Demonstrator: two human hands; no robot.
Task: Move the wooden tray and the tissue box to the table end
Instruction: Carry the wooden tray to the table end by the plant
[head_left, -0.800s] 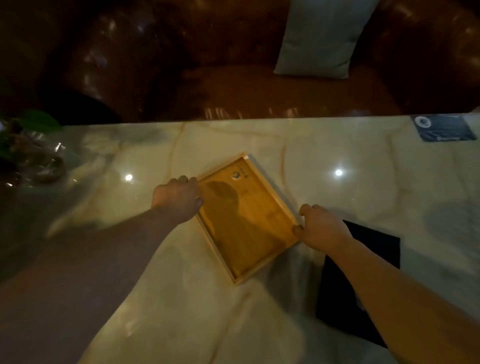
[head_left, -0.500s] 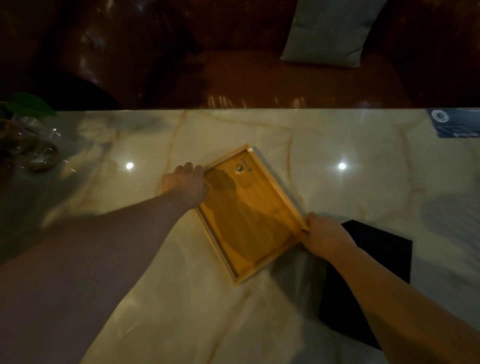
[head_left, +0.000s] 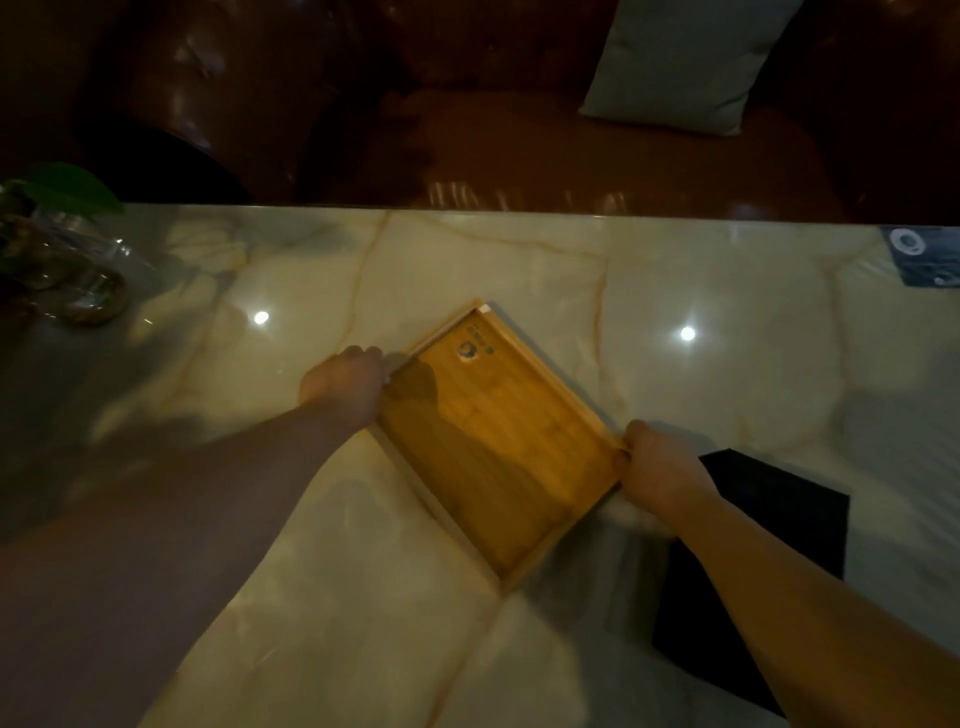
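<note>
One shallow rectangular wooden tray (head_left: 498, 441), lying skewed at mid glossy cream marble worktop (head_left: 701, 291). Two bare hands: left hand (head_left: 345, 382) gripping the tray's far-left rim, fingers curled over it; right hand (head_left: 662, 465) clenching its right corner. One flat black rectangular item (head_left: 769, 566) sitting just right of the tray, partly under the right forearm. One clear glass vessel with green leaf (head_left: 67, 260) standing at far left. One grey cushion (head_left: 685, 62) resting on the brown sofa (head_left: 467, 130) beyond.

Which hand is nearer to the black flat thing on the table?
Right. The right hand is beside the black mat, gripping the wooden tray; the left hand holds the tray's opposite side.
</note>
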